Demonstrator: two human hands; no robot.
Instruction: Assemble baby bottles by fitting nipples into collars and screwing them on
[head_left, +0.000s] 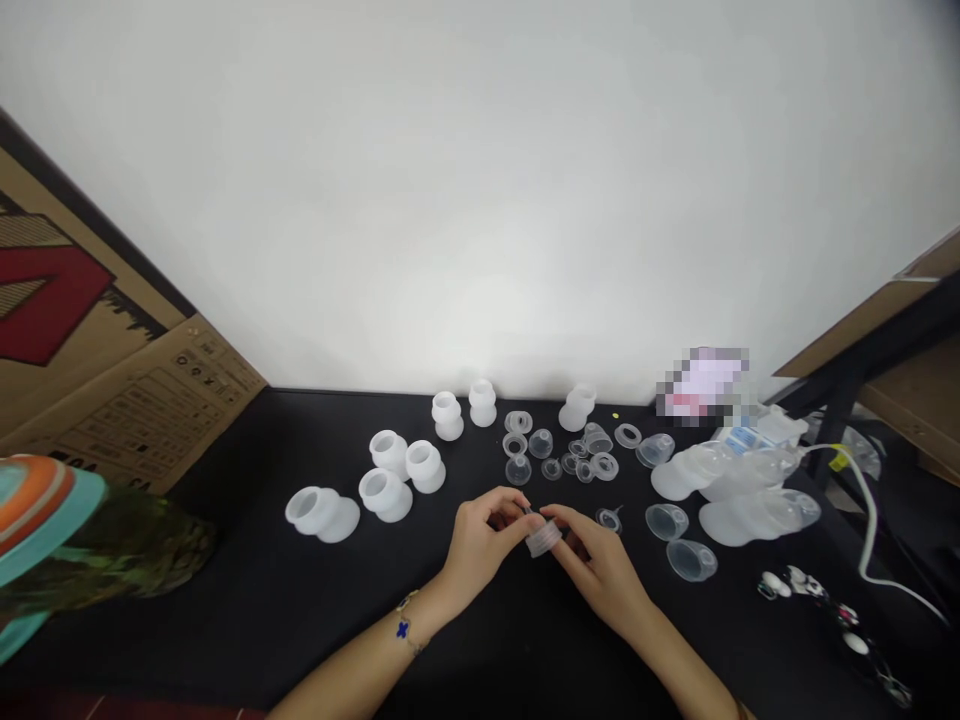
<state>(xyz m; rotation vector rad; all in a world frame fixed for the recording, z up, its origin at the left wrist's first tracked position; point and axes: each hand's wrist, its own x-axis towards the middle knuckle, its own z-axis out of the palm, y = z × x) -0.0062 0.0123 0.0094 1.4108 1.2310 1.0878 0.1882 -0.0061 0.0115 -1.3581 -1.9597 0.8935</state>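
**Two hands, one small clear cap**

At a black table [247, 610] against a white wall, a person holds a clear cap [543, 540] between both hands, just above the tabletop at centre front. The left hand [480, 545] is curled nearly closed, thumb & fingertips pinching the cap's near side. The right hand [600, 568] meets it from the other side, fingers bent in, also gripping the piece. A bracelet [405, 625] w/ a blue charm sits on the left wrist.

The cap looks light and thin-walled, prob. stiff plastic w/ a smooth, slightly slippery skin. It seems too small for a full grasp, so a fingertip pinch on the outer rim, opposite sides, looks like the sure hold. Squeezed hard at mid-wall, it could flex or pop free.

Around the hands: white cups [386, 495] are grouped to the left and toward the wall, well apart from the hands. Loose clear rings [604, 466] lie just beyond the fingers. Clear funnels [739, 505] lie on their sides at right, near a white cable [870, 530]. A cardboard box [112, 380] leans at far left.
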